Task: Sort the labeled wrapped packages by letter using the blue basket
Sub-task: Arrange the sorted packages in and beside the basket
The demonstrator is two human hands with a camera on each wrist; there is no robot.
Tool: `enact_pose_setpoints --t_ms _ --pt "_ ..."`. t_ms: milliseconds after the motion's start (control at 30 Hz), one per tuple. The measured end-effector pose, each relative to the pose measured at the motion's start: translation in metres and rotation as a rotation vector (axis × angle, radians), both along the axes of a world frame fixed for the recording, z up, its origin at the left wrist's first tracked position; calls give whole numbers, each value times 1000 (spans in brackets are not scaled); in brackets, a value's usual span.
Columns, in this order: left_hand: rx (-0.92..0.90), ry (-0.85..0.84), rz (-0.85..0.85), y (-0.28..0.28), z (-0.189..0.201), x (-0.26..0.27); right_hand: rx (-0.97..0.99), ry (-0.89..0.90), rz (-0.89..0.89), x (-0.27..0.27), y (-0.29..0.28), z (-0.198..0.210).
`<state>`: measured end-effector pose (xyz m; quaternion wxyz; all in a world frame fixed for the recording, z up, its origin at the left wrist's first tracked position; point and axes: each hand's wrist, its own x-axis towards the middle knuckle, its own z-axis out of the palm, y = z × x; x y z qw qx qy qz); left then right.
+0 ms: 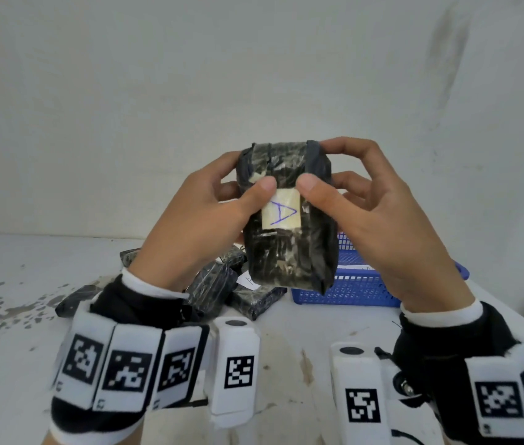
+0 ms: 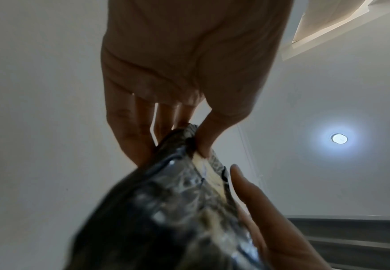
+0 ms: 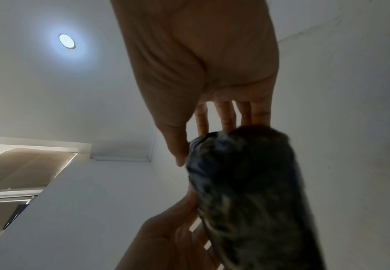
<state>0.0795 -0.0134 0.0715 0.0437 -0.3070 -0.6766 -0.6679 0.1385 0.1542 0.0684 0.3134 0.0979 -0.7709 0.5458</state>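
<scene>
Black plastic film wraps the package [image 1: 288, 216] held up in the middle of the head view, above the worktop [image 1: 29, 316]. Its cream label [image 1: 281, 211] faces the camera and bears a blue letter A lying on its side. The left hand [image 1: 202, 216] grips the package's left edge, thumb pressed on the front just above the label, fingers curled behind. The right hand [image 1: 379, 226] grips the right edge in the same way, thumb on the front beside the left thumb, index finger arched over the top corner. Both wrists wear black and white bands [image 1: 119, 358] carrying square printed markers. Below the held package, a loose heap of other black wrapped packages [image 1: 218, 287] lies on the white, stained worktop, one showing a white label. Just to the right of the heap stands the blue basket [image 1: 350, 290], partly hidden by the held package and the right hand.

From the left wrist view, the left hand [image 2: 189, 64] pinches the package [image 2: 171, 210] between thumb and fingers, with the right hand's fingers [image 2: 247, 186] touching its far side. A round ceiling lamp [image 2: 338, 138] glows behind.

From the right wrist view, the right hand [image 3: 203, 64] clasps the blurred package [image 3: 247, 182] with thumb on one face and fingers on the other; the left hand [image 3: 166, 237] holds it from below.
</scene>
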Motion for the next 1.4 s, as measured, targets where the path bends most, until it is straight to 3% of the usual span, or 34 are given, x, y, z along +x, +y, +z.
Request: enact_pose_setpoints --t_ms 400,667,833,900,1033,1167,1300,1400 --pt "55 -71 -41 13 -3 6 18 -19 14 8 16 5" --pt "262 -217 -41 50 0 4 20 -143 -12 24 71 5" --pt "248 -289 -83 86 1 -3 -50 -164 -95 13 102 -5" --pt "156 -310 -68 100 -4 -12 -56 -209 -160 -1 120 -9" --pt "-323 -220 124 121 -23 -50 -37 -392 -330 -41 165 -21" --pt "-717 -134 167 128 -52 -80 82 -545 -476 -72 194 -38" --pt "-902 -47 180 131 -79 -89 258 -749 -533 -92 205 -53" --pt "-936 -38 197 133 -88 -91 374 -900 -521 -103 207 -64"
